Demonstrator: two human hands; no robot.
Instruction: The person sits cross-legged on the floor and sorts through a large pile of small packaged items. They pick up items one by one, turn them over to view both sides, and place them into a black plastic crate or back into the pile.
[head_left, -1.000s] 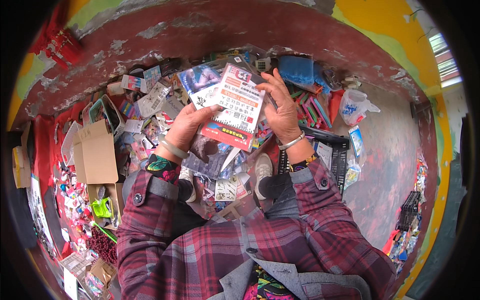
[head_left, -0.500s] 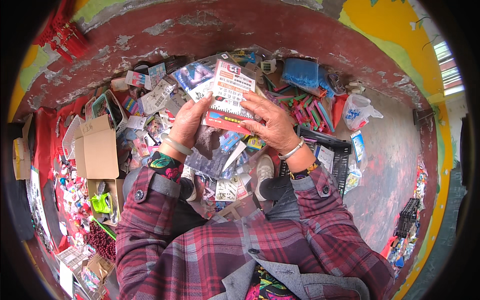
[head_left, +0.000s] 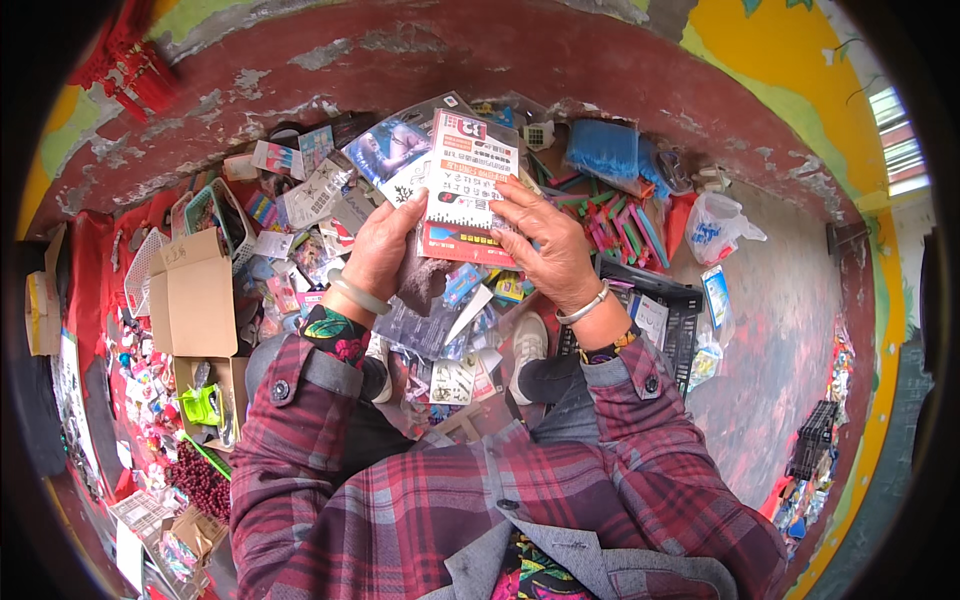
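Head view — right hand (head_left: 556,250), lowered along the packet (head_left: 466,180), lies over its right side, grip unclear; left hand (head_left: 378,248) grips its left edge — likely steadier.

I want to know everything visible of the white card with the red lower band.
The white card is flat, rectangular and longer than wide, with black, orange and red print above its red lower band. It looks like glossy paper, perhaps in clear plastic. It is held up, partly covering a bluish picture sheet. The left hand holds its left edge; the right hand lays fingers over its right side.
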